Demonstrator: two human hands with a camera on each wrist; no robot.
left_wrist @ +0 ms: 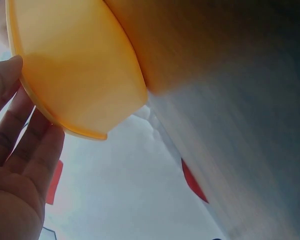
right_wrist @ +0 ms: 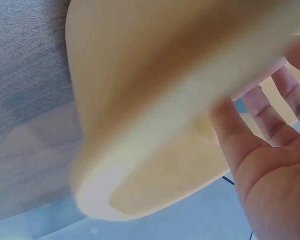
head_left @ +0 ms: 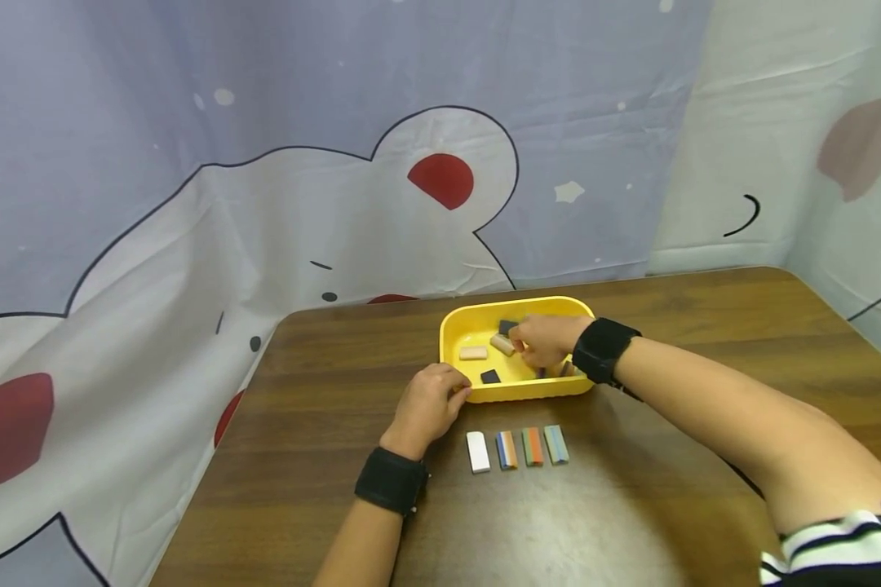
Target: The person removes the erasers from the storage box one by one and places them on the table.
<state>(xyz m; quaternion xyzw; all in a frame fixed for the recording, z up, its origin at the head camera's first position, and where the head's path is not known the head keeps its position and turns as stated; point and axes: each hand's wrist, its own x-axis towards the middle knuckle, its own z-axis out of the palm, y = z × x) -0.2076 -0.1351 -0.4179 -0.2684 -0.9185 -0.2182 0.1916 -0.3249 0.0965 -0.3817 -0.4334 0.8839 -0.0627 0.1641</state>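
Note:
A yellow plastic tray (head_left: 536, 393) stands on the table with several small blocks inside. My left hand (head_left: 427, 406) grips its rim at the near left corner, thumb and fingers on the wall in the left wrist view. My right hand (head_left: 546, 338) reaches into the tray over the right side, fingers bent downward beside a tan block (head_left: 502, 345). In the right wrist view a pale pink block (right_wrist: 260, 80) shows between that hand's thumb and fingers, partly hidden by the blurred tray wall. A beige block (head_left: 473, 353) and a black block (head_left: 490, 377) lie farther left in the tray.
In front of the tray a row stands on the brown table (head_left: 338, 408): a white block (head_left: 478, 452), a blue-and-orange block (head_left: 506, 450), a green-and-orange block (head_left: 533, 447) and a green-and-blue block (head_left: 556, 444). A patterned curtain (head_left: 301, 228) hangs behind the table.

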